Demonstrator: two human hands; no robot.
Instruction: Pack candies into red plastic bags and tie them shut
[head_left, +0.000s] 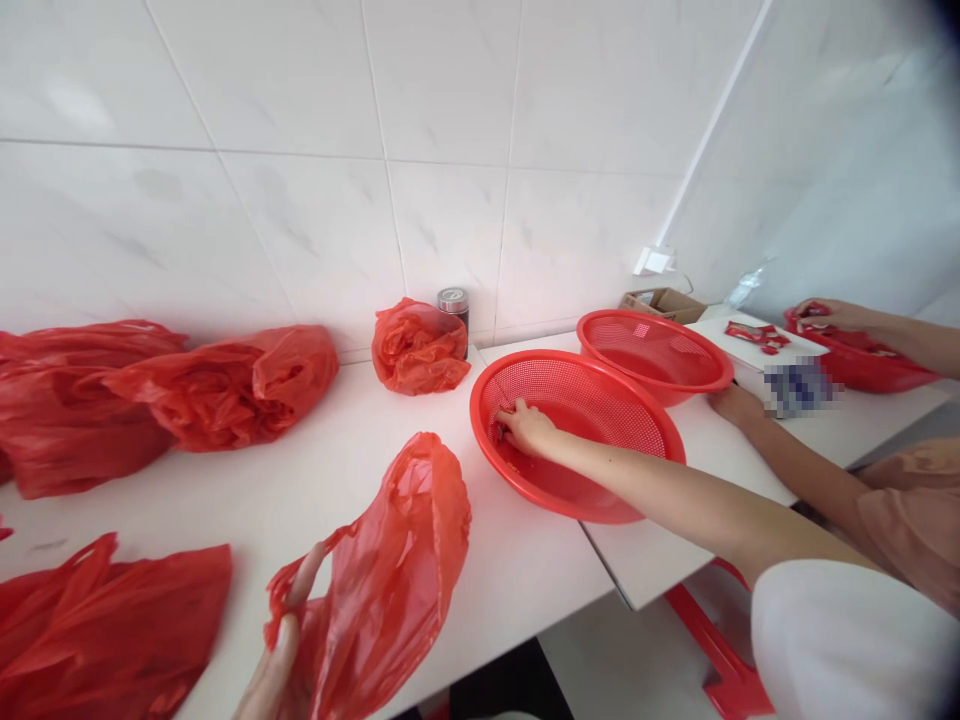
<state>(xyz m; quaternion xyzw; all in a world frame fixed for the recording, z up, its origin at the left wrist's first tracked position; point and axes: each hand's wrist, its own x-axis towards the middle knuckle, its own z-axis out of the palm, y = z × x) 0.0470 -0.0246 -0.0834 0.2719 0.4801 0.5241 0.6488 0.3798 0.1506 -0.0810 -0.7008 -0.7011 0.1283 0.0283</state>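
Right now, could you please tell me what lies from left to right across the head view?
Front-left bag, red bag in the left hand, near colander with the right hand inside, red packets, far-right container.

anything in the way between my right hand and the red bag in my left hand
Yes, the rim of the red basket: your right hand is inside it. Beyond that rim, nothing visible stands before the red bag in your left hand.

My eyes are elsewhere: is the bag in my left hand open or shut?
Open: the red bag gapes, its inside showing, with your left hand gripping one side.
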